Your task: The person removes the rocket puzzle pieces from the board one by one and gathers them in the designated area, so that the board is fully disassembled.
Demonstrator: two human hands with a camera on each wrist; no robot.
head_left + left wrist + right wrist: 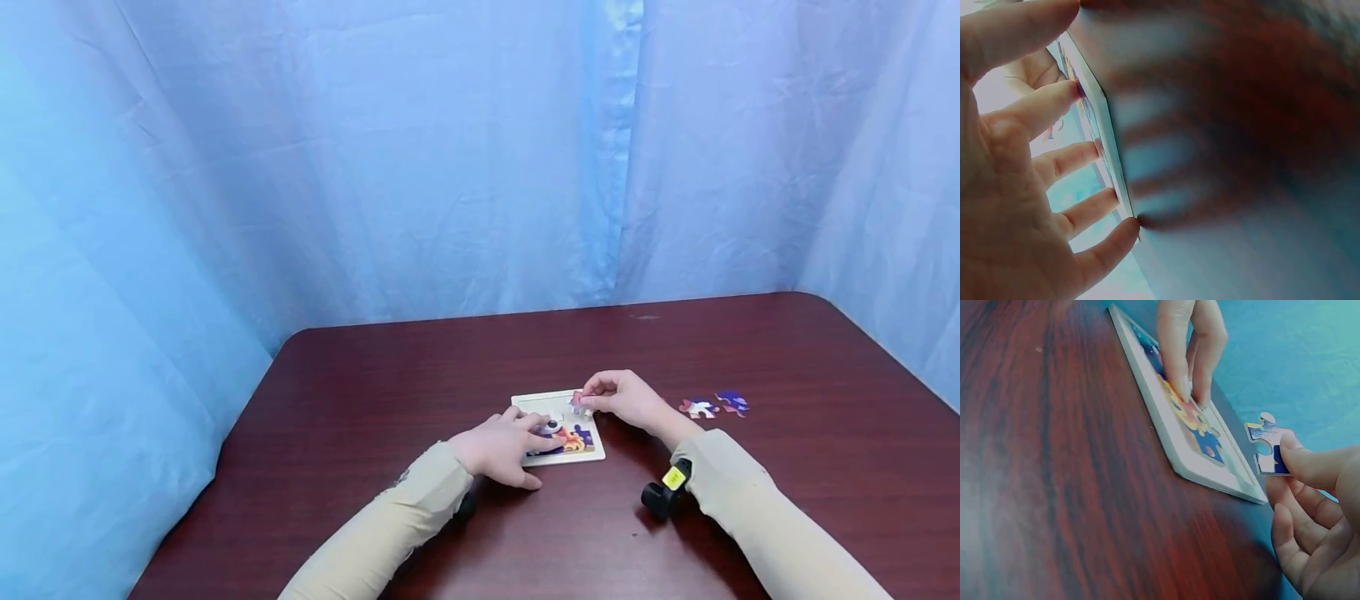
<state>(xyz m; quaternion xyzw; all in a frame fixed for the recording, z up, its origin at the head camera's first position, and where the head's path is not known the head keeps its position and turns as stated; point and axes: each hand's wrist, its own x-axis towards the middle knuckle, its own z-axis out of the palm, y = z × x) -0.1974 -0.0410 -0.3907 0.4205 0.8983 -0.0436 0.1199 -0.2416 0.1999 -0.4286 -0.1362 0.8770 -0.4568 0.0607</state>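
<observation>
Centrally, just below the middle of the head view, a white-rimmed puzzle board (pixel 577 459) lies on the dark red worktop (pixel 337 392), its picture partly hidden under the left hand (pixel 504 450). That hand's fingers are spread apart, with fingertips resting on the board. At the board's upper right corner, the right hand (pixel 628 402) pinches a puzzle piece (pixel 1275 434) between thumb and fingers; the right wrist view shows it off the board, one end covered by the thumb. Right of that hand lie two loose pieces (pixel 699 408), and a reddish scrap beside the wrist is too covered to identify. Dark blur fills much of the left wrist view's right side. Both sleeves (pixel 772 517) are cut off at the bottom of the head view.
</observation>
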